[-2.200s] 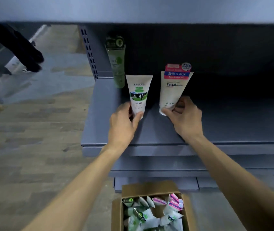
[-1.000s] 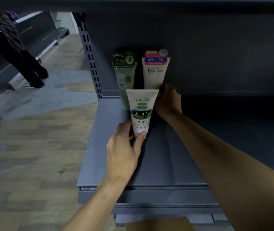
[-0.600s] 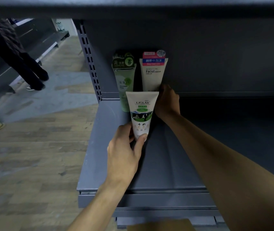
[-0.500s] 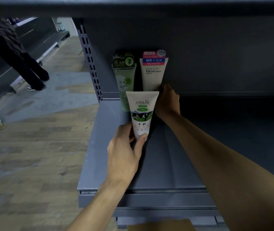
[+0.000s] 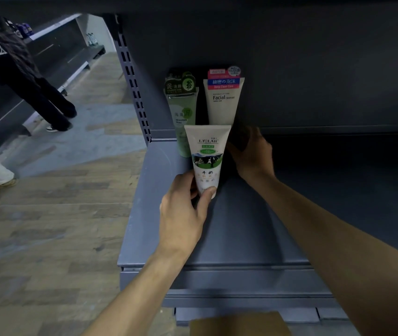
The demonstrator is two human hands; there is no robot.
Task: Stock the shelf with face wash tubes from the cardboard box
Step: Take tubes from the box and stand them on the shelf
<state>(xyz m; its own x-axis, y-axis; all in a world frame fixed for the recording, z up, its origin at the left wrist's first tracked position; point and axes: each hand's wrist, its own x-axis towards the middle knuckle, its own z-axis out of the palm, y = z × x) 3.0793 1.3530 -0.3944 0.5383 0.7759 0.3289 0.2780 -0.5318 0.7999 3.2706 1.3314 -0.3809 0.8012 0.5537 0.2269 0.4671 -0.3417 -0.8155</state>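
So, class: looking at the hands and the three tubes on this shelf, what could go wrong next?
1. The left hand pinches the milk tube only near its cap end, so it may tip when released.
2. The right hand sits beside the white tube; withdrawing could knock it into the green tube.

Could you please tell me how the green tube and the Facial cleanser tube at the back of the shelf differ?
The green tube is pale translucent green with a dark green header; the Facial cleanser tube is cream with a pink and blue header. The green tube stands further left, nearer the upright. Both stand upright against the back panel, crimped end up.
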